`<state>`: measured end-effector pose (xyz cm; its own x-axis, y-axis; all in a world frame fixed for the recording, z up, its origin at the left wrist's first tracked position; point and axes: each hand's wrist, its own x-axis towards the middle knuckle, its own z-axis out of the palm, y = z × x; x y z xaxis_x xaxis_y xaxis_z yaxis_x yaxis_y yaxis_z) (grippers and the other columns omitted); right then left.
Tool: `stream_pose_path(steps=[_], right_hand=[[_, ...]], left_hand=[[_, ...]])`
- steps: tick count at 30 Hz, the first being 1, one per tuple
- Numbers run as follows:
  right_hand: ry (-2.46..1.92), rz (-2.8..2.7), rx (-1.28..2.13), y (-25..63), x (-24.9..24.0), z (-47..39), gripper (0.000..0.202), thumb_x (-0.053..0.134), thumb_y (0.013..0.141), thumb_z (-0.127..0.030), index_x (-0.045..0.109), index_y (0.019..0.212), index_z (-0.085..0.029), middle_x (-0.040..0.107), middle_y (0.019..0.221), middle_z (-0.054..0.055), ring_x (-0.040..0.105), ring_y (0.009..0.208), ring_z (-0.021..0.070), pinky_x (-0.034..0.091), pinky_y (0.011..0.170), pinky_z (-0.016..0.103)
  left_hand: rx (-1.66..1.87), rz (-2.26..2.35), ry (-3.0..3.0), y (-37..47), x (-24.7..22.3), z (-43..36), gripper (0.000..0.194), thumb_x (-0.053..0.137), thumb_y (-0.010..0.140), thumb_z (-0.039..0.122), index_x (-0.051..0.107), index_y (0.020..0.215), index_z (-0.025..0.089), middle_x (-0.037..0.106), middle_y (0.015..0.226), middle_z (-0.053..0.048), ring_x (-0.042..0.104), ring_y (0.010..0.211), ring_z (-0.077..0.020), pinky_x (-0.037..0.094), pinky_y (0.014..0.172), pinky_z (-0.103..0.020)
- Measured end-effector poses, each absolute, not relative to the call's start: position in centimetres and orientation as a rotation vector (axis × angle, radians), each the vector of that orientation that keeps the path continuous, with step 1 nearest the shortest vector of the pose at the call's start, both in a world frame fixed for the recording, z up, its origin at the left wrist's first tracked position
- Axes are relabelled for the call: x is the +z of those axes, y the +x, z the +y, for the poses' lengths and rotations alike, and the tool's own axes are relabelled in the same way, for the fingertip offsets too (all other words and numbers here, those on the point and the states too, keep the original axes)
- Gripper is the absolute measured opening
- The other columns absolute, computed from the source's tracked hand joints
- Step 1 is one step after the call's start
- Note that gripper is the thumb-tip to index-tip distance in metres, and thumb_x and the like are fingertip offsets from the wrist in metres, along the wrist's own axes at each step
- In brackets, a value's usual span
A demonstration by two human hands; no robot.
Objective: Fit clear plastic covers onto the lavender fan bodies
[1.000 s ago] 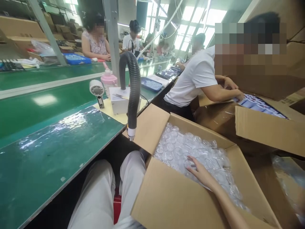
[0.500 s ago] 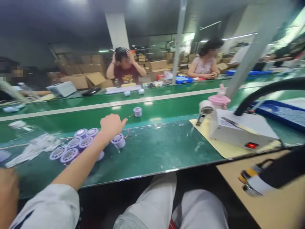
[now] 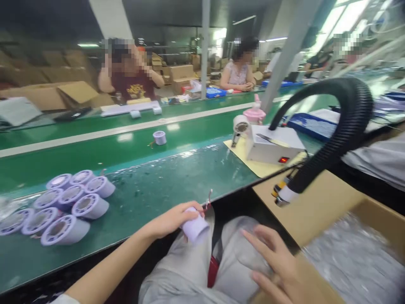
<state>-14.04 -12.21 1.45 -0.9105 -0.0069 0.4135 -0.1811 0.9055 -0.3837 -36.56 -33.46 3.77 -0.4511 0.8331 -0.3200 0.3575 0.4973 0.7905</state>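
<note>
My left hand (image 3: 179, 219) is closed around a light purple plastic cylinder (image 3: 196, 230), tilted above my lap. A thin red wire (image 3: 209, 198) with a small white connector sticks up beside it. To the right, my right hand (image 3: 275, 261) has its thumb and fingers curved around a clear, rounded plastic piece (image 3: 255, 251), blurred and hard to make out. Several like purple cylinders (image 3: 90, 207) with ringed, slotted ends lie grouped on the green bench (image 3: 152, 185) at the left. Another cylinder (image 3: 160, 138) stands on the green belt (image 3: 126, 145).
An open cardboard box (image 3: 379, 211) of clear plastic pieces stands at my right. A white machine (image 3: 275, 145) with a lit red switch sits on the bench, near a black ribbed hose (image 3: 351, 109). Two people (image 3: 133, 80) sit across the belt.
My left hand has come back from the cylinders on the bench and now holds one over my lap. My right hand shows with a clear plastic piece. The view has swung right.
</note>
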Motion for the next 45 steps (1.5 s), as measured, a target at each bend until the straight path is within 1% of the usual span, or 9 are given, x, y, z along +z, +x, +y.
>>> stream_pose_path(steps=[4,7,10,13,17,22,26,30,45], right_hand=[[0.086,-2.773,0.385,-16.0,2.3,-13.6,0.042,0.062,0.086,-0.016,0.06,0.128,-0.023,0.044,0.138,0.021,0.056,0.113,0.0381,0.054,0.085,0.053],[-0.058,-2.932,0.679,-15.6,2.5,-13.6,0.029,0.071,0.075,-0.007,0.069,0.1,-0.02,0.049,0.136,0.016,0.056,0.113,0.0357,0.052,0.088,0.049],[-0.246,-2.818,1.203,-14.3,2.8,-13.7,0.005,0.07,0.082,-0.018,0.067,0.083,-0.021,0.056,0.122,0.008,0.059,0.106,0.0253,0.05,0.09,0.039],[-0.42,-2.596,1.48,-13.6,3.1,-13.9,0.027,0.054,0.093,-0.029,0.065,0.07,-0.02,0.058,0.108,0.006,0.059,0.101,0.0216,0.047,0.089,0.036],[-0.687,-2.353,1.724,-13.8,3.2,-13.7,0.035,0.063,0.084,-0.037,0.062,0.056,-0.018,0.06,0.099,0.008,0.061,0.087,0.0219,0.048,0.073,0.032],[-0.777,-2.06,2.016,-14.1,3.0,-12.8,0.041,0.073,0.076,-0.044,0.06,0.048,-0.017,0.067,0.094,0.009,0.065,0.086,0.0237,0.051,0.072,0.033],[-0.531,-2.08,2.049,-13.3,3.3,-12.6,0.021,0.08,0.072,-0.041,0.072,0.076,-0.022,0.065,0.122,0.009,0.062,0.112,0.0305,0.054,0.085,0.039],[-0.219,-2.494,1.531,-11.8,3.3,-13.2,0.037,0.08,0.077,-0.025,0.067,0.112,-0.029,0.057,0.138,0.006,0.053,0.127,0.0279,0.043,0.106,0.043],[-0.333,-2.347,1.868,-11.1,3.4,-13.5,0.033,0.072,0.086,-0.029,0.056,0.115,-0.03,0.055,0.141,0.005,0.058,0.121,0.0243,0.049,0.1,0.038]], left_hand=[[1.006,1.601,1.142,-32.6,2.0,-30.2,0.023,0.057,0.085,0.034,0.065,0.1,0.018,0.064,0.101,-0.005,0.06,0.087,-0.0176,0.047,0.076,-0.027],[1.053,1.652,1.312,-31.2,2.2,-29.1,0.017,0.065,0.084,0.032,0.069,0.096,0.02,0.061,0.101,-0.005,0.057,0.094,-0.0187,0.043,0.087,-0.03],[1.104,1.763,1.298,-30.3,1.8,-28.7,0.033,0.075,0.076,0.039,0.068,0.104,0.023,0.06,0.097,-0.004,0.056,0.09,-0.019,0.044,0.083,-0.031],[1.212,1.779,1.293,-29.6,0.3,-28.4,0.059,0.085,0.06,0.046,0.067,0.112,0.026,0.056,0.104,-0.005,0.056,0.097,-0.0219,0.047,0.085,-0.034],[1.253,1.688,1.343,-29.3,-1.2,-28.3,0.071,0.09,0.051,0.043,0.067,0.117,0.028,0.051,0.126,-0.008,0.051,0.119,-0.028,0.045,0.099,-0.039],[1.207,1.464,1.139,-28.7,-0.5,-28.8,0.069,0.086,0.063,0.028,0.059,0.127,0.033,0.058,0.126,-0.006,0.058,0.113,-0.0256,0.052,0.088,-0.034],[1.384,1.276,0.841,-28.1,0.1,-29.4,0.061,0.081,0.07,0.02,0.058,0.126,0.033,0.057,0.129,-0.004,0.06,0.11,-0.02,0.051,0.093,-0.031],[1.421,1.106,0.677,-28.0,0.3,-29.9,0.061,0.079,0.074,0.025,0.054,0.129,0.034,0.055,0.132,-0.006,0.065,0.089,-0.0153,0.056,0.076,-0.029],[1.363,1.176,0.816,-28.6,1.7,-30.0,0.081,0.085,0.064,0.016,0.052,0.135,0.033,0.05,0.144,-0.007,0.055,0.125,-0.0266,0.048,0.1,-0.036]])
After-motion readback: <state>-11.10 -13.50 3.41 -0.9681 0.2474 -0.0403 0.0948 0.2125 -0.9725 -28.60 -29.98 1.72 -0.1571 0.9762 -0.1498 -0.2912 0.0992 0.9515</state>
